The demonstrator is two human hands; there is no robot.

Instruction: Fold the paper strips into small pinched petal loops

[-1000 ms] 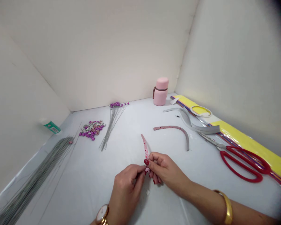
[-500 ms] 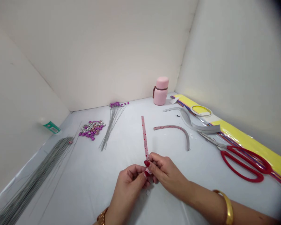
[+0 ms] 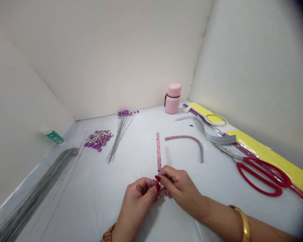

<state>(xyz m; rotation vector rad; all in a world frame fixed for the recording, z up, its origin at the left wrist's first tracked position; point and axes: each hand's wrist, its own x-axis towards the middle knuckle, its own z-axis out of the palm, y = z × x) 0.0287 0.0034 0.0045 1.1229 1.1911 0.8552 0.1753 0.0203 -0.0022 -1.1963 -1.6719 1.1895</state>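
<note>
A narrow pink strip with small red hearts (image 3: 159,153) stands up from between my hands, pointing away from me. My left hand (image 3: 142,198) pinches its near end between thumb and fingers. Close beside it, my right hand (image 3: 179,183) is closed on the same strip, just above the left thumb. The lowest bit of the strip looks folded or bent at the fingertips, mostly hidden by them. A second, curved strip of the same pattern (image 3: 185,137) lies on the table to the right, its far part showing a plain grey side.
Red-handled scissors (image 3: 262,176), grey-white strips (image 3: 217,138), a tape ring (image 3: 215,120) and a yellow packet (image 3: 255,144) lie at right. A pink flask (image 3: 172,98) stands behind. Leftward are purple and silver beads (image 3: 98,139), beaded wires (image 3: 118,134), a wire bundle (image 3: 37,193) and a green-labelled tube (image 3: 55,137).
The upright strip's far end has dropped a little toward me and shifted right, standing straighter. Both hands keep their pinch in nearly the same place.
</note>
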